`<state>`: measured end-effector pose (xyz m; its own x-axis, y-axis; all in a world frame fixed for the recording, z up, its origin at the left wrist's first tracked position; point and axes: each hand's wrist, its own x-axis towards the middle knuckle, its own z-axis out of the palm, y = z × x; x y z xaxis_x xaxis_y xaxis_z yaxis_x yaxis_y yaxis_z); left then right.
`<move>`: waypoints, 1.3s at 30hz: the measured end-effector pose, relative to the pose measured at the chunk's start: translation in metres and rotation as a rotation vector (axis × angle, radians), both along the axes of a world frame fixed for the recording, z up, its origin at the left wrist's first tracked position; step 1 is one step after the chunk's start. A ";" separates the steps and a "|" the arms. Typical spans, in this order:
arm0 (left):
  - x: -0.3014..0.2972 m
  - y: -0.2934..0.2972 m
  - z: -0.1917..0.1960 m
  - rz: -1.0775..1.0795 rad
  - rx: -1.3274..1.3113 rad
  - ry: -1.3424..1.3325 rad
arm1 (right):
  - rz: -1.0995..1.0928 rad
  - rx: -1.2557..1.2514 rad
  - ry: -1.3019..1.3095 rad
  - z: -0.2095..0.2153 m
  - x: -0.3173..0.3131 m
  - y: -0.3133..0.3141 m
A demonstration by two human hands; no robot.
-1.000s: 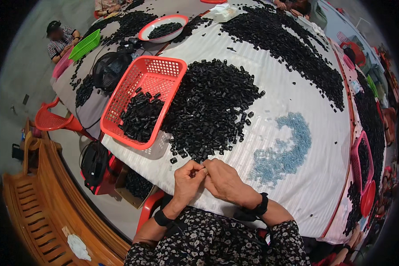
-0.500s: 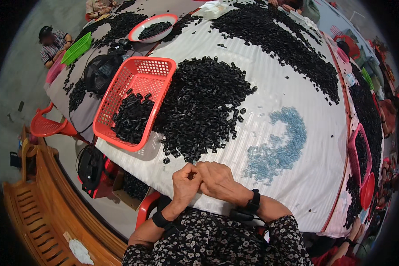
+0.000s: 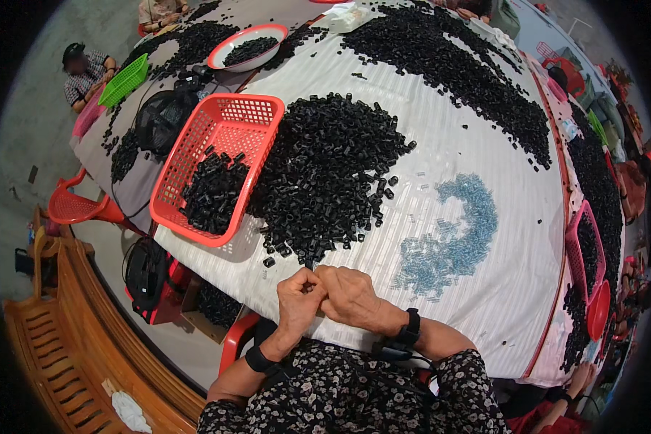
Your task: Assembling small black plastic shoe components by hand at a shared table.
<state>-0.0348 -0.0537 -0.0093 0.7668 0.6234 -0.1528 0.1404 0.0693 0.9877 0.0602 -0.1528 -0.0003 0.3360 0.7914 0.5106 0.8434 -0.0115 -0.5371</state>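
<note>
Far left: an orange-red plastic mesh basket (image 3: 220, 163) sits on the white-covered counter (image 3: 484, 304), partly filled with small black plastic pieces.
Beside it: a big loose heap of the same small black cylindrical pieces (image 3: 325, 173), spreading toward the hands.
Left hand (image 3: 300, 298): fingers pinched together at the counter's near edge; what they pinch is too small to tell.
Right hand (image 3: 351, 295): touching the left, fingertips closed on the same spot.
Right: a curved scatter of pale blue clear pieces (image 3: 448, 239).
Risk: a tiny part could slip off the edge, since both hands work right over it.
</note>
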 end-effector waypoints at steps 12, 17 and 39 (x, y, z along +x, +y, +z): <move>0.001 0.035 0.040 0.094 -0.044 -0.099 | -0.176 -0.191 0.193 0.045 0.059 -0.021; -0.004 0.095 0.065 0.308 0.370 -0.196 | -0.651 -0.384 -0.112 0.024 0.107 -0.050; -0.017 0.095 0.020 -0.239 1.257 0.171 | -0.578 -0.107 -0.025 0.009 0.101 -0.032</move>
<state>-0.0517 0.0412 0.0104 0.9076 0.2611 0.3287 0.1511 -0.9337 0.3246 0.1615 -0.1846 0.0089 0.7169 0.5311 0.4516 0.6969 -0.5261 -0.4874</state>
